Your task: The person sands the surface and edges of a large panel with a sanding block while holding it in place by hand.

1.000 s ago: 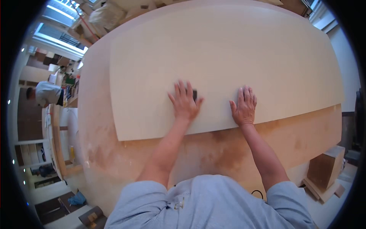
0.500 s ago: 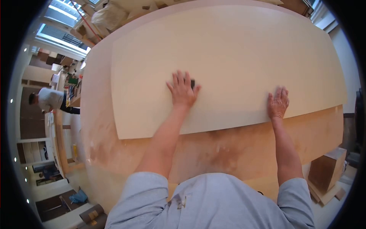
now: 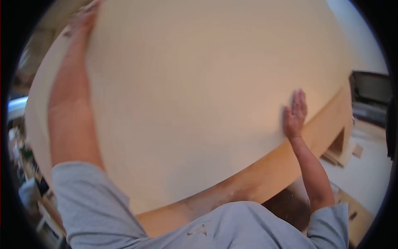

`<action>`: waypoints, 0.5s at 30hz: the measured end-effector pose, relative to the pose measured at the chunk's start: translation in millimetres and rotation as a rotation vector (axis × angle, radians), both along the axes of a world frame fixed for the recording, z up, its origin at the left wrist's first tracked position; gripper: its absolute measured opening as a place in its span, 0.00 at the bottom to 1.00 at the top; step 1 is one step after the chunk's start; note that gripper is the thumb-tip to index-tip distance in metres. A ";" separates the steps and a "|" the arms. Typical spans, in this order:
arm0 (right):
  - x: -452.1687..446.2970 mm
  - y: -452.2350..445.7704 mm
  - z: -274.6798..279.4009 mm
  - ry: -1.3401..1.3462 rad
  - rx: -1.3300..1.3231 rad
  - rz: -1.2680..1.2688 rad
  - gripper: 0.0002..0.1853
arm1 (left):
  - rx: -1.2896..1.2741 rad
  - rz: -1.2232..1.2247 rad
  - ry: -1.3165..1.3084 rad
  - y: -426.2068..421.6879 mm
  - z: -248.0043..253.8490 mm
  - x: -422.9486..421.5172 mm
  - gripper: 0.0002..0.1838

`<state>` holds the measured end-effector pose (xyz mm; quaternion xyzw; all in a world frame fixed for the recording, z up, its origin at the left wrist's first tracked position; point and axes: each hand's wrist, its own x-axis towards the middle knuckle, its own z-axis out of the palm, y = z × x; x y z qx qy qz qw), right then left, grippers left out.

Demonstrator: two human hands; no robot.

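Note:
A large pale, smooth sheet (image 3: pixel 199 95) fills most of the view and lies on a brown wooden tabletop (image 3: pixel 248 178), whose stained strip shows along the near side. My left arm stretches far up to the left. My left hand (image 3: pixel 85 18) is at the far left edge of the sheet, smeared by motion, so its fingers and anything under them are unclear. Close to the near right edge, my right hand (image 3: pixel 294 118) rests on the sheet with its fingers stretched out and nothing in them.
Beyond the right end of the table, a wooden box (image 3: pixel 340 144) stands low down with boards around it. A dark frame-like object (image 3: pixel 372 88) is farther right. Blurred workshop clutter (image 3: pixel 25 155) runs along the left side.
My left hand has gone from the middle of the sheet to its far left. The view has leaned in and turned. A dark block beside my left hand before is out of sight.

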<state>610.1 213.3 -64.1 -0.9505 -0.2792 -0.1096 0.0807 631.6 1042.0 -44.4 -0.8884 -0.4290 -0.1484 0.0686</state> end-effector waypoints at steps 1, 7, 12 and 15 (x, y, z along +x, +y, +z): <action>-1.1 0.7 4.3 0.005 0.000 -0.006 0.37 | -0.019 0.000 0.034 -2.6 9.3 9.3 0.53; -12.1 4.3 9.9 -0.015 0.027 -0.058 0.37 | -0.047 -0.061 0.049 -46.5 19.4 -30.1 0.52; 16.1 4.4 13.3 -0.116 0.001 -0.049 0.38 | 0.029 -0.203 0.121 -190.9 10.7 -104.1 0.47; 29.7 -8.4 -1.0 -0.139 -0.009 -0.071 0.39 | -0.033 -0.264 0.077 -347.0 16.1 -167.2 0.45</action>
